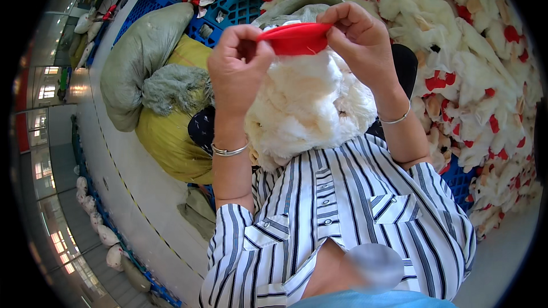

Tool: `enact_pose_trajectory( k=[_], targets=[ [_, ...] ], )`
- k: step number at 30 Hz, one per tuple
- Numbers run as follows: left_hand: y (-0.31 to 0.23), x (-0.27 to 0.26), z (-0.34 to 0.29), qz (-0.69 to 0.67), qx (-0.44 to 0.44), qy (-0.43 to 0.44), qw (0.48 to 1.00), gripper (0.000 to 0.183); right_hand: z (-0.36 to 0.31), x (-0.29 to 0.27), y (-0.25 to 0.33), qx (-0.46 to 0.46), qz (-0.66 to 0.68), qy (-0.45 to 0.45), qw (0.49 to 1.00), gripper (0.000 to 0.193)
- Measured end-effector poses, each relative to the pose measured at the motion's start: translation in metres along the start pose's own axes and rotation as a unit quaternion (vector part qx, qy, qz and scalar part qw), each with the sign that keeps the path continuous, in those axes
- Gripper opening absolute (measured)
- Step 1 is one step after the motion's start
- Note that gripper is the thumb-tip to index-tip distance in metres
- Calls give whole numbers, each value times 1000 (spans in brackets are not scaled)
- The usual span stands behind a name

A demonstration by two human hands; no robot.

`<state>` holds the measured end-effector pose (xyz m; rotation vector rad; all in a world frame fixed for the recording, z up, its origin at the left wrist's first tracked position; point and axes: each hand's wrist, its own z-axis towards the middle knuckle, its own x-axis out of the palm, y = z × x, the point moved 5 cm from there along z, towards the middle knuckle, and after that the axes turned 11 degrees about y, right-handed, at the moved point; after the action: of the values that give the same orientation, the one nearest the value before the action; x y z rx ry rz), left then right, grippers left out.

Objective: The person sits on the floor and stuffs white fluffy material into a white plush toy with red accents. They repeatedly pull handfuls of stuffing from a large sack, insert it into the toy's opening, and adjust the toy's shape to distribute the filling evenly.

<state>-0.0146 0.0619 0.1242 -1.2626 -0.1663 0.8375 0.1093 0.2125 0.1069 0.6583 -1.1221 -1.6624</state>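
Between my two raised hands a small red fabric piece [298, 39] is stretched flat, with a loose thread along its lower edge. My left hand [238, 68] pinches its left end between thumb and forefinger. The right end is gripped the same way by my right hand [359, 37]. Just below and behind it, a fluffy cream plush piece [311, 111] rests on my lap, apart from the red fabric. Whether the plush is one skin or several cannot be made out.
A big heap of cream plush skins with red parts [456, 80] lies to the right and far side. Stuffed grey-green [151, 45] and yellow sacks [171, 142] stand at my left. Blue plastic pallets [231, 0] show beneath. Farther left, a yellow line crosses the pale floor [131, 211].
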Motion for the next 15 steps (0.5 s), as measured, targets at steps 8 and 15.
enact_pose_trajectory(
  k=[8, 15],
  targets=[
    [-18, 7, 9, -119, 14, 42, 992, 14, -1, 9, 11, 23, 33, 112, 993, 22],
    [-22, 6, 14, 45, 98, 138, 985, 13, 0, -10, 9, -17, 47, 124, 991, 29]
  ],
)
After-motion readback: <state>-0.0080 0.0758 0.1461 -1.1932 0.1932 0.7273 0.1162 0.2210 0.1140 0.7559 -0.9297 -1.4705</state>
